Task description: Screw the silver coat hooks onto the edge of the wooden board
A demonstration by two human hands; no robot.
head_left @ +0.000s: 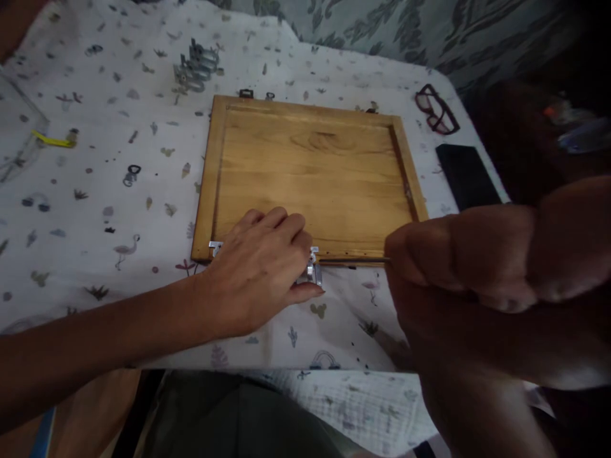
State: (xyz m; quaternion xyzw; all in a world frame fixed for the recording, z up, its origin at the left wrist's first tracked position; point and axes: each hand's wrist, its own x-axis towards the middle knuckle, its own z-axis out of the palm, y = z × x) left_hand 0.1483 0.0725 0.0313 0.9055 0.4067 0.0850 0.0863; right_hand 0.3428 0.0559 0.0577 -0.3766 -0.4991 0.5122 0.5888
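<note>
A shallow wooden tray-like frame (310, 165) lies flat on the patterned cloth, with small dark holes along its near rim. My left hand (262, 267) is closed over that rim near its middle, fingers curled and thumb below, gripping a silver metal fitting (311, 270) that mostly hides under the palm. Another bright metal end (216, 247) pokes out left of the hand. My right hand (491, 254), close to the camera and blurred, is closed in a fist at the frame's near right corner. From it a thin rod (353, 260) points left toward the fitting; its handle is hidden.
Several grey metal pieces (196, 65) lie beyond the frame's left corner. Eyeglasses (436, 110) and a flat black object (468, 177) are at the right. A clear container (19, 121) and a yellow strip (53, 139) are at the left. The table edge (267, 367) runs in front.
</note>
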